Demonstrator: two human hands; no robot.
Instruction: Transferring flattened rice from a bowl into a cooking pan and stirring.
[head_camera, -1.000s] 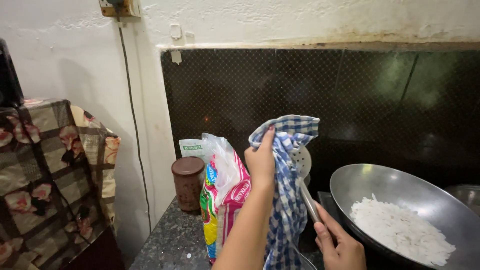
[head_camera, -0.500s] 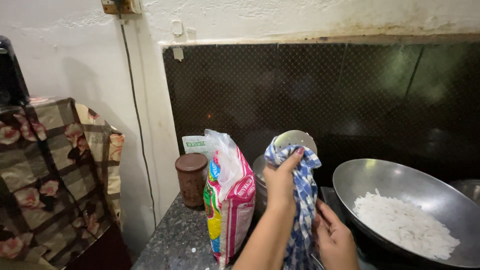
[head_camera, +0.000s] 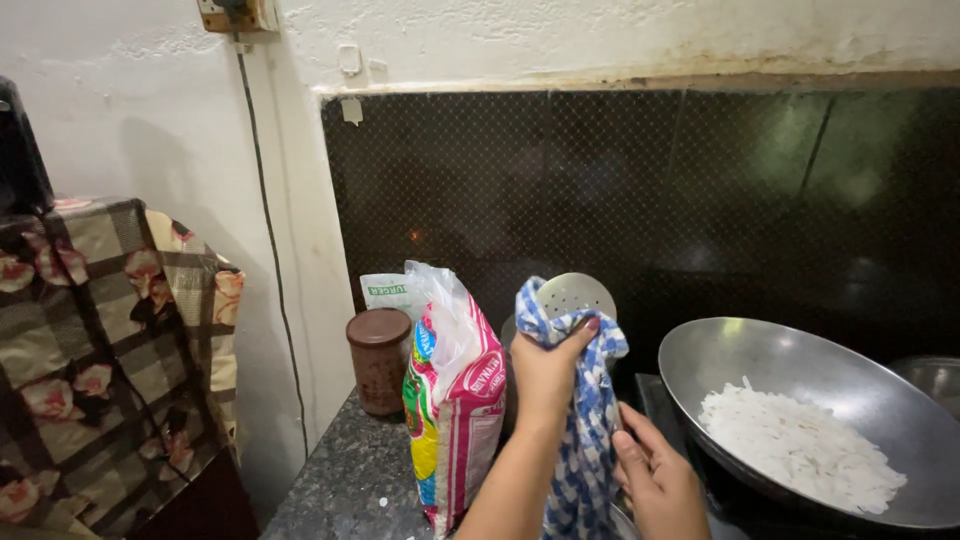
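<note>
Where seen from the head camera, left hand (head_camera: 550, 375) raised on an upright forearm at lower centre, fingers curled over the top of a blue-and-white checked cloth (head_camera: 585, 440) and closed on it, knuckles toward the camera, thumb side toward the right. Cloth bunched at the grip and hanging straight down past the wrist to the lower edge of the view. Behind the cloth's upper edge, a round perforated metal skimmer (head_camera: 575, 297), its disc partly covered by the fabric; handle hidden. Right hand (head_camera: 655, 480) lower and just beside the hanging cloth, palm turned left, fingers extended upward and loosely spread, fingertips at the cloth's right edge; whether touching it or holding anything cannot be told. To the right, wide metal wok (head_camera: 800, 400), tilted slightly, holding a heap of white flakes (head_camera: 800, 450) on its right half; near rim close to the right hand. Left of the left forearm, opened pink, yellow and green plastic bag (head_camera: 455, 400), standing upright on the dark speckled stone counter (head_camera: 350, 490). Brown lidded jar (head_camera: 379, 360) behind the bag, near the wall. Dark mesh-patterned backsplash (head_camera: 650, 200) behind everything. Floral checked fabric (head_camera: 100, 340) draped at far left, well apart from both hands.
</note>
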